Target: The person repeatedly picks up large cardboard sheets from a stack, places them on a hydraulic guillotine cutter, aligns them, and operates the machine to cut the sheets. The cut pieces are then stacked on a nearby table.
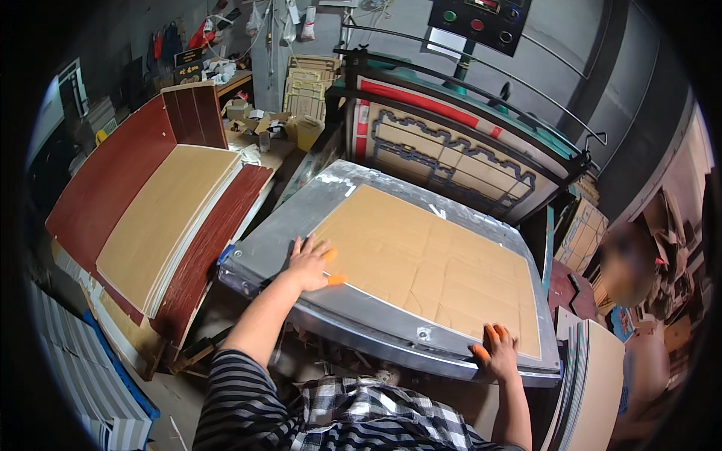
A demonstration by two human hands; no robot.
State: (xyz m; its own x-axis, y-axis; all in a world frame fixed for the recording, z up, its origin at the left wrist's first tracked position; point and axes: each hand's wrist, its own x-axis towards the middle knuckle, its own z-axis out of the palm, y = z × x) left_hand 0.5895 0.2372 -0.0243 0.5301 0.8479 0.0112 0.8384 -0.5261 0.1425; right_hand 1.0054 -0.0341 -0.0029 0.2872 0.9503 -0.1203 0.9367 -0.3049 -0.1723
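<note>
A tan cardboard sheet point(429, 255) lies flat on the grey metal bed point(278, 244) of a press. My left hand point(307, 267) rests at the sheet's left edge with its fingers spread, orange covers on some fingertips. Near the front right corner, my right hand point(499, 353) touches the sheet's near edge; its fingers are bent but apart, also with orange covers. Neither hand grips anything. Behind the bed stands the raised press plate, carrying a cutting die point(451, 154) with dark, jagged blade lines on a tan board.
At the left, a stack of cardboard sheets point(169, 203) sits on a red-brown wooden stand point(214, 240). More sheets point(594, 383) stand right of the bed. A control panel point(481, 22) with buttons is above the press. Striped sheet stacks point(83, 368) fill the lower left.
</note>
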